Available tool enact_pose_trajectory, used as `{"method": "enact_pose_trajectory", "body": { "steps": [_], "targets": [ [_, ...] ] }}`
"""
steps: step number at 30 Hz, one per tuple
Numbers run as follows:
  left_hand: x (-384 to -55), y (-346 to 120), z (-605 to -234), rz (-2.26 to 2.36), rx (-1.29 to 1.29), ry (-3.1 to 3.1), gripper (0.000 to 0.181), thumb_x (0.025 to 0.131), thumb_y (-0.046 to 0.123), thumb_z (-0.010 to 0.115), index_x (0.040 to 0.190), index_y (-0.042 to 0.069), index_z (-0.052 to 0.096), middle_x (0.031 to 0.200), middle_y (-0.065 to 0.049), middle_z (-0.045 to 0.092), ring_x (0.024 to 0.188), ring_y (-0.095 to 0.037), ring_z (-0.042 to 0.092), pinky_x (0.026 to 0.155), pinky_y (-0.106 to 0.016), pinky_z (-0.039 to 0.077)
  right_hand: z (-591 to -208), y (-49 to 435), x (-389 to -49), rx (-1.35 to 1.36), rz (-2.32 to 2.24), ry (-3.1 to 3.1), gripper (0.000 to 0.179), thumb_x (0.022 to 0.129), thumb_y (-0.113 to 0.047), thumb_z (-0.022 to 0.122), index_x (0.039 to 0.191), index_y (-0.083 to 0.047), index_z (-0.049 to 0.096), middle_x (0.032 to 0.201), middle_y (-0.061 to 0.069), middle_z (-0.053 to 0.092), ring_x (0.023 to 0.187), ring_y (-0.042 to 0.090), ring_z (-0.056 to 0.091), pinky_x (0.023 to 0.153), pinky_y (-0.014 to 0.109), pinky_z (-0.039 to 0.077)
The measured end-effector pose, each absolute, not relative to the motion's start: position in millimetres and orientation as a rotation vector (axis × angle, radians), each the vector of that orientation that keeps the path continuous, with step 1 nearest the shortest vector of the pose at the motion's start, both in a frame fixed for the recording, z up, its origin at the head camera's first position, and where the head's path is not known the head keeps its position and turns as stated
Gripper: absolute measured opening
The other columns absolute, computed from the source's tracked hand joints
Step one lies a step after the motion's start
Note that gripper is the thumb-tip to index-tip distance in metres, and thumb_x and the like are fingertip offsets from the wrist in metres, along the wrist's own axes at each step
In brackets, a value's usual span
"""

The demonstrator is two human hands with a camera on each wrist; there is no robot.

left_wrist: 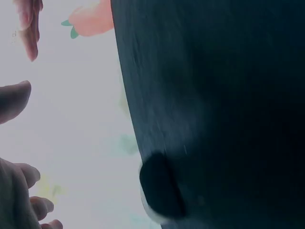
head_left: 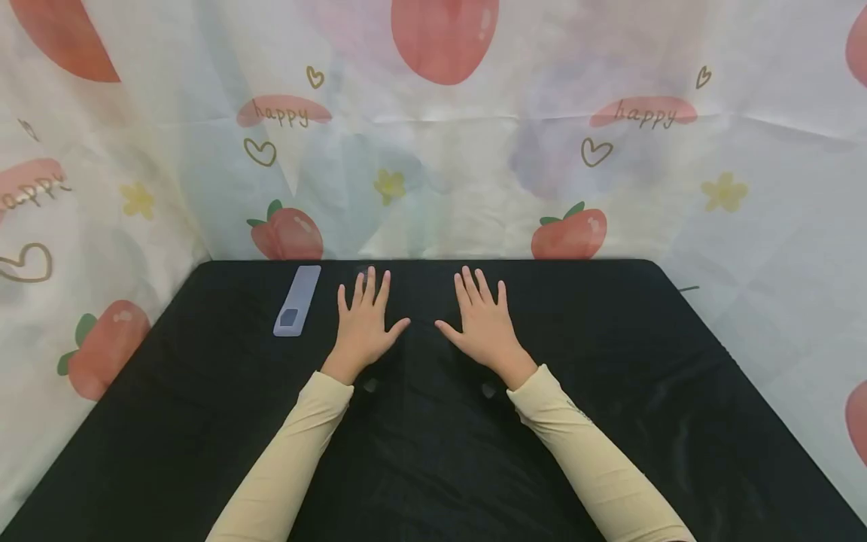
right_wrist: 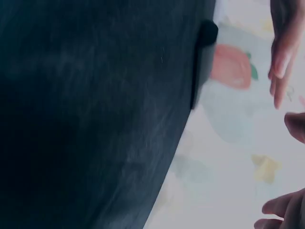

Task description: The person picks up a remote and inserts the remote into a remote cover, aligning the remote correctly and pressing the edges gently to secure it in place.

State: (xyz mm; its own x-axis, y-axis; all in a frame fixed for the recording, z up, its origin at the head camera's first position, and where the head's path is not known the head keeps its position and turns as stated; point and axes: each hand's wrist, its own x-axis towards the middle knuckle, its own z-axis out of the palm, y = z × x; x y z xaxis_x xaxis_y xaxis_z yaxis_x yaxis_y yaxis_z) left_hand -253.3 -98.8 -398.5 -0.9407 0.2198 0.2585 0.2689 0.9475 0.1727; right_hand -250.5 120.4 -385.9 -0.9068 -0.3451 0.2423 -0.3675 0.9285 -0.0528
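Curtain [head_left: 447, 150], white, printed with red fruits, yellow flowers, hearts and the word "happy"; hangs from nine o'clock round through twelve to three.

Table [head_left: 420, 452], black-covered, set before the curtain.

Oblong box [head_left: 302, 293], pale lavender, one darker patch [head_left: 289, 317] near its six o'clock end; lies near the table's far edge, between nine and ten o'clock of the left hand [head_left: 361, 327] and just beside it. Only the head view gives its broad face; the right wrist view gives its thickness, side-on, and a dark rounded end.

Left hand: grip wide, fingers splayed, thumb towards two o'clock; cream sleeve.

Right hand [head_left: 484, 327]: at three o'clock of the left, apart from it; grip wide, fingers splayed, thumb towards ten o'clock; matching sleeve. Both wrist views show fingertips raised against the curtain.
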Motion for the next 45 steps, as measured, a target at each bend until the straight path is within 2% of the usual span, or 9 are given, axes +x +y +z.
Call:
{"method": "enact_pose_trajectory", "body": {
  "steps": [6,23,30,34,38,45],
  "targets": [
    [-256,-130,-391,-0.322,-0.327,-2.88,0.085,0.091,0.053,0.048,0.152,0.012,0.005,0.158,-0.017,0.003,0.147,-0.036,0.002,0.113,-0.061,0.0,-384,98,-253,0.645,0.041,-2.785,0.082,0.091,-0.056,0.046,0.149,-0.005,0.019,0.158,0.012,0.015,0.147,0.03,0.011,0.114,0.059,0.011],
    [-267,-229,-392,-0.09,-0.326,-2.979,0.085,0.09,0.046,0.053,0.15,0.005,0.01,0.156,-0.024,0.006,0.144,-0.044,0.007,0.11,-0.064,-0.004,-378,36,-278,0.988,-0.217,-2.688,0.078,0.093,-0.054,0.043,0.15,-0.007,0.018,0.158,0.01,0.015,0.147,0.027,0.012,0.116,0.054,0.011],
    [-271,-257,-396,0.035,-0.355,-3.021,0.083,0.089,0.043,0.055,0.149,0.001,0.015,0.153,-0.028,0.015,0.141,-0.046,0.012,0.11,-0.066,0.001,-384,18,-290,1.063,-0.244,-2.726,0.077,0.094,-0.054,0.041,0.15,-0.008,0.016,0.159,0.009,0.012,0.148,0.025,0.009,0.117,0.053,0.009],
    [-269,-264,-401,0.075,-0.391,-3.077,0.081,0.089,0.042,0.056,0.148,0.0,0.019,0.152,-0.028,0.021,0.14,-0.046,0.018,0.11,-0.065,0.005,-390,8,-294,1.133,-0.313,-2.682,0.076,0.093,-0.054,0.042,0.15,-0.009,0.02,0.158,0.009,0.016,0.148,0.025,0.011,0.117,0.053,0.01],
    [-266,-264,-404,0.084,-0.436,-3.147,0.078,0.09,0.042,0.055,0.148,0.001,0.022,0.151,-0.028,0.023,0.139,-0.046,0.021,0.11,-0.065,0.008,-395,1,-294,1.222,-0.356,-2.711,0.074,0.094,-0.053,0.042,0.15,-0.011,0.019,0.159,0.007,0.013,0.148,0.024,0.006,0.117,0.053,0.006],
    [-262,-265,-409,-0.012,-0.482,-3.249,0.074,0.092,0.038,0.053,0.148,0.002,0.021,0.151,-0.029,0.022,0.135,-0.048,0.03,0.107,-0.065,0.02,-399,-1,-295,1.318,-0.431,-2.772,0.06,0.095,-0.049,0.044,0.147,-0.025,0.03,0.158,0.0,0.019,0.148,0.024,0.005,0.116,0.055,0.004]
  ]
}}
